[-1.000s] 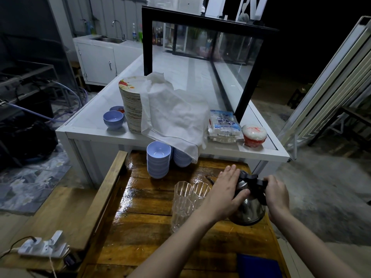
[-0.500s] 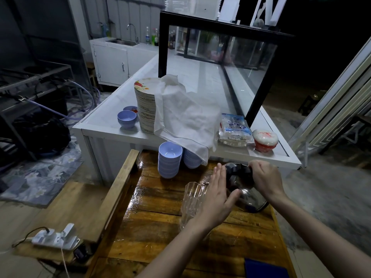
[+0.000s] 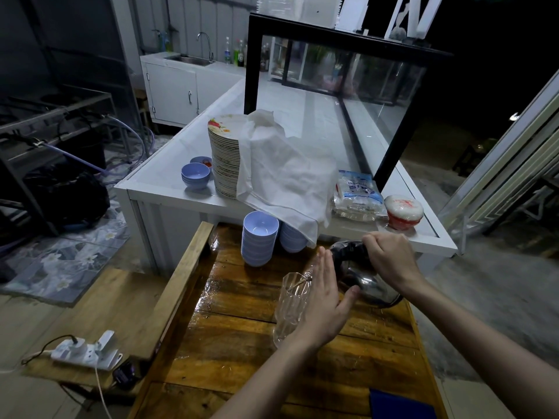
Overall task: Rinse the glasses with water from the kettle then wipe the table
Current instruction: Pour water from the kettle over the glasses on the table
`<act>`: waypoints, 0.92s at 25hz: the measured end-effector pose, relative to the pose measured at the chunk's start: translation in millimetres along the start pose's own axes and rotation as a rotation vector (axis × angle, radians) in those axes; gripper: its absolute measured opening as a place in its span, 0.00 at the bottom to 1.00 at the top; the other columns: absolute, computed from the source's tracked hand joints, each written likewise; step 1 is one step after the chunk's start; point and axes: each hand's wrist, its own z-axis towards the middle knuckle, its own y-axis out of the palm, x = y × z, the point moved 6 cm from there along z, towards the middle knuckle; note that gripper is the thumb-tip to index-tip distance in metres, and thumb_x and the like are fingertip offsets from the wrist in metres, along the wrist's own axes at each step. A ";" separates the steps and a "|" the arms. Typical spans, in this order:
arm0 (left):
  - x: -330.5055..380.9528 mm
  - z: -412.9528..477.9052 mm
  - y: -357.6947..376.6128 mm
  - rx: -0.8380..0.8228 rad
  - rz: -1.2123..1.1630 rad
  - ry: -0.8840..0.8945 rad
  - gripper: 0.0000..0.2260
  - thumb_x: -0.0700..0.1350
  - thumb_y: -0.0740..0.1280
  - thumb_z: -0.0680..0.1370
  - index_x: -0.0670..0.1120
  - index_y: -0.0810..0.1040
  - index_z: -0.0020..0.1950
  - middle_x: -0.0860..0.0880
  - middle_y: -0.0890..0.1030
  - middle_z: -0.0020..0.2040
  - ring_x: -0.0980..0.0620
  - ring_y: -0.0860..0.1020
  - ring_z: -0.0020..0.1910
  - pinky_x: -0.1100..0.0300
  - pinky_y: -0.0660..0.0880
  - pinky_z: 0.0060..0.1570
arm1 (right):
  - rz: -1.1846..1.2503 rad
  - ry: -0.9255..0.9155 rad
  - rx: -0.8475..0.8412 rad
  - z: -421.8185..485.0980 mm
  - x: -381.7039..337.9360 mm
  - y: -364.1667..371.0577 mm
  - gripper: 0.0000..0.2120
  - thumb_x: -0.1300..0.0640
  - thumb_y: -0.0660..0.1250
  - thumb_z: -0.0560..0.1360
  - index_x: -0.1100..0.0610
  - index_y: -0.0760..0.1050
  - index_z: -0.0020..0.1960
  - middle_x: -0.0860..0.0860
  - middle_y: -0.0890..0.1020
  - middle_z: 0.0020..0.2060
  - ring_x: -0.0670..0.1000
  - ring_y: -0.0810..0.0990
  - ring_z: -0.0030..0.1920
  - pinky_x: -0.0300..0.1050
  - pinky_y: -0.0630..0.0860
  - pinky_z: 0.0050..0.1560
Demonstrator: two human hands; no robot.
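Head view: the right hand [image 3: 385, 260] grips the tilted kettle [image 3: 360, 275] by its top, near the table's [image 3: 242, 343] right edge. The left hand [image 3: 323, 300], fingers flat and open, steadies its side, with the glasses [image 3: 290, 300] just left; bare wet boards lie nearer.

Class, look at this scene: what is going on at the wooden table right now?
A person is tipping a steel kettle toward clear glasses on a wet wooden table. The right hand grips the kettle's top, while the left hand is held flat and open against its side, thumb touching the metal. No stream of water is clearly visible. A blue cloth lies at the near edge.
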 end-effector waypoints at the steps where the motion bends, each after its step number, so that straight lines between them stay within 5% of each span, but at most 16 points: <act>1: -0.8 0.0 0.3 -0.001 -0.006 -0.005 0.42 0.71 0.46 0.75 0.49 0.32 0.77 0.53 0.29 0.76 0.60 0.30 0.75 0.57 0.36 0.75 | -0.001 -0.012 -0.001 1.1 0.2 1.1 0.20 0.54 0.55 0.74 0.52 0.66 0.23 0.45 0.68 0.20 0.47 0.65 0.23 0.45 0.61 0.41; 23: -2.2 -0.5 -4.5 0.023 -0.043 -0.038 0.40 0.66 0.52 0.78 0.53 0.27 0.74 0.54 0.26 0.75 0.59 0.29 0.74 0.59 0.35 0.73 | -0.168 -0.175 -0.039 22.3 -6.6 15.3 0.22 0.53 0.55 0.75 0.60 0.74 0.26 0.51 0.73 0.22 0.51 0.70 0.28 0.46 0.63 0.40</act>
